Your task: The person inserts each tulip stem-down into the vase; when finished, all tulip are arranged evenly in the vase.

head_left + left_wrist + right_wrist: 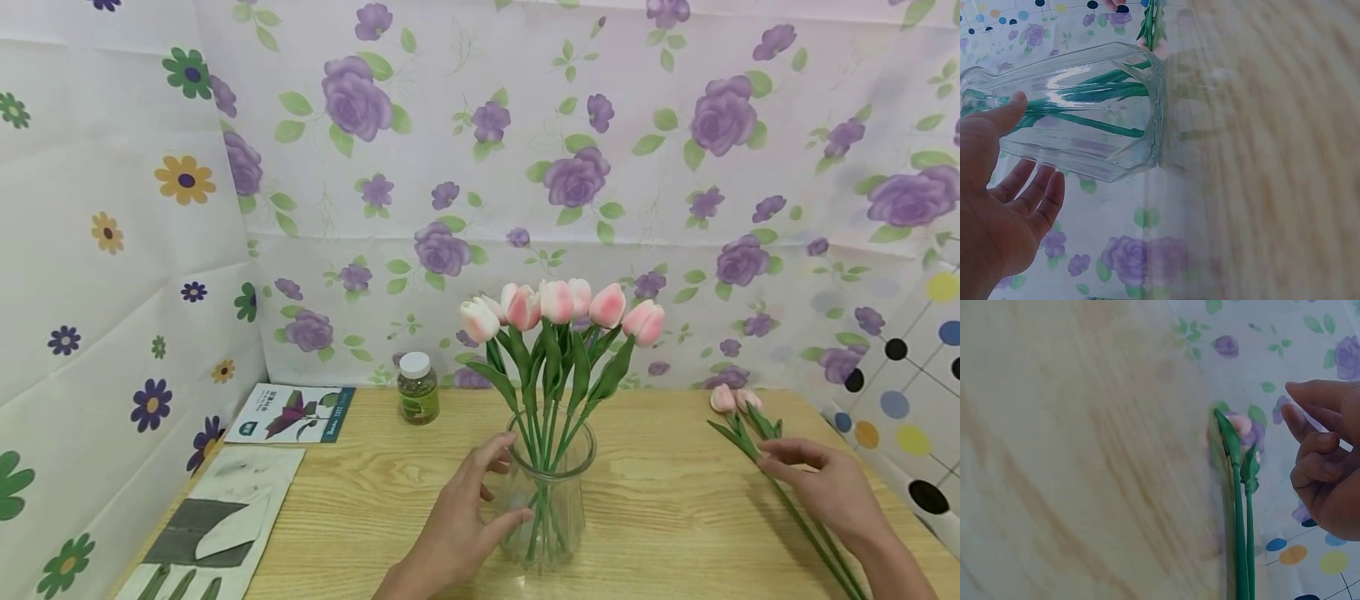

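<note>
A clear glass vase (551, 500) stands upright, holding several pink-and-white tulips (557, 302) with green stems. My left hand (468, 508) is at the vase's left side, fingers spread and lightly bent. In the left wrist view, its thumb overlaps the glass while the other fingers show beside the vase. On the right of the table lie two loose tulips (780, 483), their pink heads toward the back. Over their stems hovers my right hand (832, 487); the right wrist view shows a gap between thumb and index finger, the rest loosely curled, nothing held.
Behind the vase to the left is a jar (417, 392) with a white lid. A booklet (292, 414) and a grey-and-white printed sheet or bag (217, 517) lie along the left edge. Flower-patterned sheeting (480, 192) rises behind the wooden table (360, 500).
</note>
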